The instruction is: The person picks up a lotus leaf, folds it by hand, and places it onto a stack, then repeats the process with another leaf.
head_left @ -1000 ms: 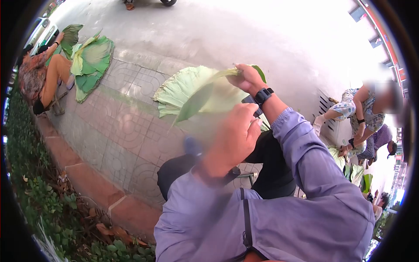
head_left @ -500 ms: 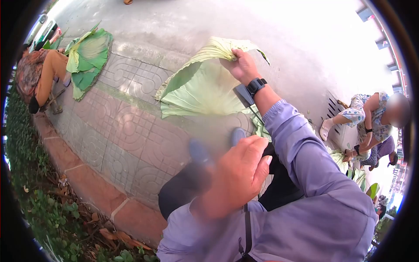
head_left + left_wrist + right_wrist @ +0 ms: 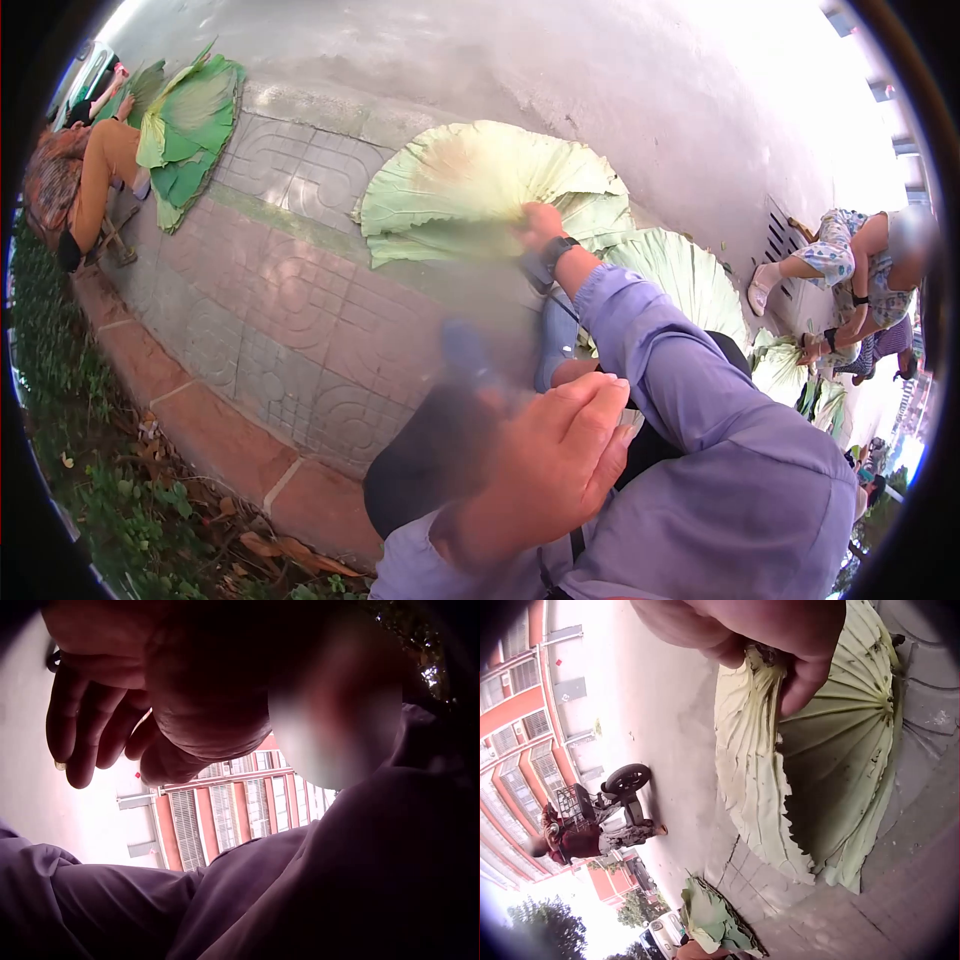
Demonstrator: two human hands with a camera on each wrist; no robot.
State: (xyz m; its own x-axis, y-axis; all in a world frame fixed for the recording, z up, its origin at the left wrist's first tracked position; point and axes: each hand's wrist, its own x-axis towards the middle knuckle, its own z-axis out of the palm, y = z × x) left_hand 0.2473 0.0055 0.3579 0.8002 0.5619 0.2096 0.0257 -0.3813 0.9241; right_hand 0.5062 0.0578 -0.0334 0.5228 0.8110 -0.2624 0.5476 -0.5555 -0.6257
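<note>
A broad, pale green lotus leaf [image 3: 460, 170] lies over the paving in front of the person. My right hand [image 3: 541, 228] pinches it near its near-right side in the head view. In the right wrist view, the right thumb and fingers grip a gathered fold of the lotus leaf [image 3: 754, 750], whose ribbed face curls round a shaded hollow. My left hand [image 3: 560, 450] hangs over the lap, its fingers loosely bent and holding nothing. The same left hand [image 3: 112, 705] appears dark in the left wrist view, with no object in its fingers.
More pale leaves [image 3: 685, 275] lie right of the legs. At far left, a seated person [image 3: 75, 180] is beside a stack of green leaves [image 3: 195, 125]. Another seated person [image 3: 850, 255] bends at right near a drain grate [image 3: 778, 235]. A brick kerb [image 3: 220, 435] borders shrubs.
The lotus leaf, held up and folded over earlier, has come down and spread out. My right hand has moved lower, toward the body. The left hand has drawn back toward the lap.
</note>
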